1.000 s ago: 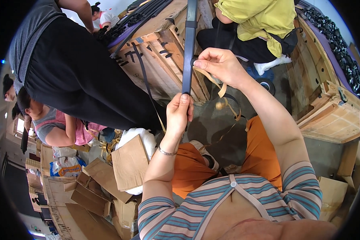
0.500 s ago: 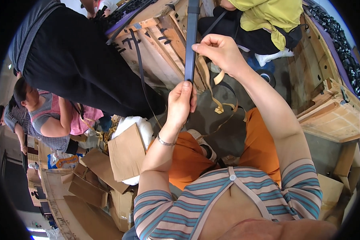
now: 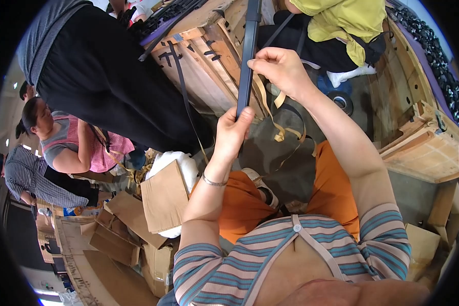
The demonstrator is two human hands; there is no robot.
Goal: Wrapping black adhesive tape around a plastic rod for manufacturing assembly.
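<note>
A long, narrow black bar [image 3: 247, 66] stands nearly upright in front of me, running up past the top edge of the view. Closed around its lower end is my left hand [image 3: 230, 133], thumb along the front face. Higher up, my right hand [image 3: 283, 71] pinches at the bar's right edge with thumb and curled index finger; whether a thin tape lies between them is too small to tell. Just right of the bar hangs a curling tan strip [image 3: 264, 99], its lower part twisting near the floor. A thin black strip [image 3: 181, 76] dangles left of my left hand.
Wooden crates [image 3: 209, 66] stand ahead, and another crate [image 3: 418, 143] is at right. A person in black trousers [image 3: 97, 76] stands close at left; one in a yellow top [image 3: 341, 25] sits ahead. Cardboard pieces [image 3: 163, 196] pile up at lower left. A tape roll [image 3: 340, 103] lies on the floor.
The bar and both my hands have shifted slightly right and down in the view. My left thumb now points more to the right. People at left appear shifted too.
</note>
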